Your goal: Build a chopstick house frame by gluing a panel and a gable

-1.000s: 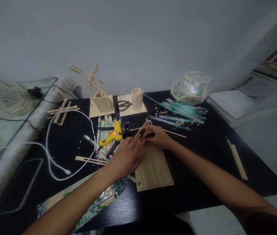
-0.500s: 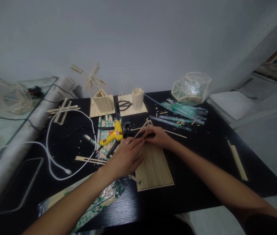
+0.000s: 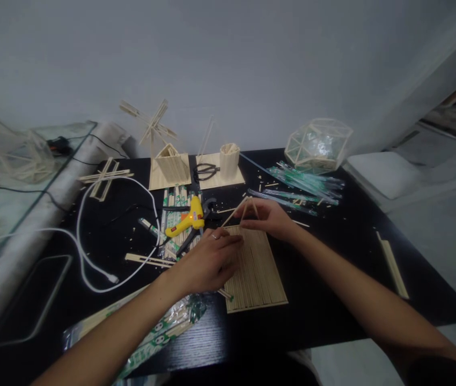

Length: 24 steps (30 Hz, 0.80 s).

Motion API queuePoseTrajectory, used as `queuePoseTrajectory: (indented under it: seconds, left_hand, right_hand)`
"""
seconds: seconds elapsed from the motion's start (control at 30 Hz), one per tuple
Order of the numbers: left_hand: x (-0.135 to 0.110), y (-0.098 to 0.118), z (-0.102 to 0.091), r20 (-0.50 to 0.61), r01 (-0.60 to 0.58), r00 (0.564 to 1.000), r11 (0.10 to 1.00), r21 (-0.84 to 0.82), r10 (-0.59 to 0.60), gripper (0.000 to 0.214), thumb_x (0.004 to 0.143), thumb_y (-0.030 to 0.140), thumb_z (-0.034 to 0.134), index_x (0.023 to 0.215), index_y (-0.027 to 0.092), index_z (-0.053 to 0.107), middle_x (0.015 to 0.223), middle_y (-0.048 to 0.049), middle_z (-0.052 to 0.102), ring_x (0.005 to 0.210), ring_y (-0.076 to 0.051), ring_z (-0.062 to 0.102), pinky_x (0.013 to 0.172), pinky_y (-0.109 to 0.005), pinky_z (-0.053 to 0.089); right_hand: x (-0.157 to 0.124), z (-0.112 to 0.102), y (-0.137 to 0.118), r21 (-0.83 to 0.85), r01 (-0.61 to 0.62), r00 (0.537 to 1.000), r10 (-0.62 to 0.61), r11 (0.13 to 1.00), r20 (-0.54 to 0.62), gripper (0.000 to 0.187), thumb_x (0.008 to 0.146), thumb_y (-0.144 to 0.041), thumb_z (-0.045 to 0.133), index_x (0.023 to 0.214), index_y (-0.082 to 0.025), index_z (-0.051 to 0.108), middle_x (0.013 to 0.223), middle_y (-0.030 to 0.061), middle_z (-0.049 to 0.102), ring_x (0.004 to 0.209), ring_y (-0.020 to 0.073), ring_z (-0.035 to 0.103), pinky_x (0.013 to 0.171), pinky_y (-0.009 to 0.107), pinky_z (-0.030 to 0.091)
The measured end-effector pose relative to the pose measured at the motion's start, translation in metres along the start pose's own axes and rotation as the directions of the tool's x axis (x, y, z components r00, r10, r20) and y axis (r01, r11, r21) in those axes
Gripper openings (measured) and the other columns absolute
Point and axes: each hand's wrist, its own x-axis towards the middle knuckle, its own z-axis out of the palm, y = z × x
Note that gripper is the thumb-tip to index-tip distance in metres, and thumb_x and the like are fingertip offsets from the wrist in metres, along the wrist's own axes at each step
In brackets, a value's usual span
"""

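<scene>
A flat panel of wooden sticks (image 3: 256, 273) laid side by side rests on the black table in front of me. At its far edge thin sticks form an upright peaked frame (image 3: 234, 213). My right hand (image 3: 272, 217) grips this frame from the right, thumb and fingers around its sticks. My left hand (image 3: 214, 260) lies over the panel's left side, fingers stretched to the right and apart from the frame; whether they touch the panel I cannot tell. Left of the frame a yellow glue gun (image 3: 188, 220) lies on wrapped chopsticks (image 3: 169, 249), beside dark-handled pliers (image 3: 207, 208).
Behind stand a stick windmill model (image 3: 171, 166) and a round stick cup (image 3: 229, 161) on bases, with black scissors (image 3: 206, 171). A faceted stick frame (image 3: 318, 145) and plastic wrappers (image 3: 308, 179) are at back right. A white cable (image 3: 87, 268) loops on the left; loose sticks (image 3: 392, 268) lie right.
My left hand has drawn back from the frame's base, down and slightly left. My right hand stays at the frame, its fingers less bunched together. The view has shifted slightly.
</scene>
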Motion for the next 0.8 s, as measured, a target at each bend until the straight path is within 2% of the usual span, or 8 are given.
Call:
queuePoseTrajectory:
  seconds: [0.17,0.27,0.33,0.43,0.47,0.53,0.63,0.8]
  left_hand:
    - [0.0,0.002,-0.004,0.047,-0.054,0.997,0.998,-0.025,0.055,0.047,0.094,0.022,0.06,0.14,0.014,0.058,0.144,-0.0137,0.065,0.124,-0.033,0.057,0.102,-0.053,0.045]
    - [-0.001,0.002,-0.005,0.041,-0.056,0.998,0.998,-0.03,0.057,0.047,0.095,0.022,0.059,0.141,0.015,0.058,0.143,-0.0142,0.066,0.125,-0.033,0.058,0.102,-0.053,0.046]
    - [-0.001,0.001,-0.004,0.02,-0.056,0.998,0.998,-0.034,0.057,0.047,0.095,0.022,0.058,0.142,0.016,0.059,0.143,-0.0138,0.067,0.124,-0.033,0.059,0.101,-0.053,0.047]
    - [-0.002,0.001,-0.004,-0.03,-0.083,0.996,0.995,-0.049,0.082,0.045,0.096,0.021,0.057,0.14,0.018,0.06,0.141,-0.0125,0.068,0.121,-0.031,0.061,0.1,-0.052,0.048]
    - [-0.002,0.001,-0.005,-0.046,-0.097,0.995,0.994,-0.055,0.094,0.044,0.096,0.021,0.057,0.14,0.018,0.061,0.14,-0.0121,0.069,0.12,-0.031,0.062,0.1,-0.051,0.048]
    - [-0.003,0.002,-0.006,-0.073,-0.121,0.991,0.99,-0.075,0.116,0.044,0.094,0.02,0.059,0.138,0.017,0.062,0.139,-0.0111,0.07,0.117,-0.03,0.063,0.099,-0.05,0.048]
    - [-0.002,0.006,-0.007,-0.083,-0.157,0.986,0.979,-0.128,0.147,0.045,0.09,0.019,0.061,0.135,0.015,0.063,0.135,-0.0105,0.072,0.115,-0.029,0.063,0.1,-0.049,0.049]
    - [-0.002,0.009,-0.007,-0.03,-0.158,0.987,0.971,-0.181,0.155,0.051,0.085,0.02,0.065,0.136,0.015,0.064,0.134,-0.0104,0.073,0.116,-0.028,0.063,0.105,-0.049,0.048]
  right_hand:
    - [0.001,0.005,0.005,-0.024,0.017,0.999,-0.018,1.0,-0.038,0.034,0.074,-0.035,0.092,0.1,-0.022,0.073,0.103,0.0041,0.073,0.099,0.0201,0.071,0.097,0.041,0.057]
    - [-0.002,0.005,0.001,-0.131,0.07,0.982,-0.092,0.989,-0.167,0.057,0.067,-0.039,0.096,0.114,-0.025,0.067,0.12,0.0076,0.067,0.116,0.0254,0.065,0.101,0.044,0.055]
    - [-0.008,0.007,-0.008,-0.281,0.107,0.94,-0.189,0.954,-0.285,0.061,0.067,-0.041,0.096,0.116,-0.026,0.063,0.121,0.0084,0.064,0.117,0.0266,0.062,0.099,0.043,0.055]
    - [-0.022,0.015,-0.025,-0.539,0.083,0.83,-0.358,0.838,-0.428,0.032,0.083,-0.041,0.083,0.1,-0.026,0.061,0.099,0.0047,0.063,0.091,0.0219,0.062,0.084,0.04,0.054]
    - [-0.027,0.018,-0.03,-0.593,0.058,0.821,-0.376,0.803,-0.429,0.022,0.089,-0.04,0.078,0.091,-0.026,0.061,0.088,0.003,0.062,0.082,0.0202,0.061,0.078,0.038,0.053]
    - [-0.036,0.026,-0.036,-0.637,0.021,0.864,-0.335,0.771,-0.377,0.023,0.095,-0.038,0.07,0.079,-0.025,0.061,0.074,0.0014,0.063,0.067,0.0174,0.059,0.066,0.035,0.05]
    - [-0.043,0.037,-0.038,-0.545,-0.072,0.946,-0.117,0.835,-0.303,0.018,0.095,-0.04,0.07,0.088,-0.023,0.07,0.08,0.0037,0.074,0.07,0.0182,0.068,0.066,0.034,0.054]
    - [-0.037,0.044,-0.041,-0.049,-0.164,0.967,0.151,0.985,-0.204,0.034,0.094,-0.052,0.071,0.11,-0.021,0.073,0.098,0.0079,0.081,0.093,0.022,0.077,0.087,0.04,0.062]
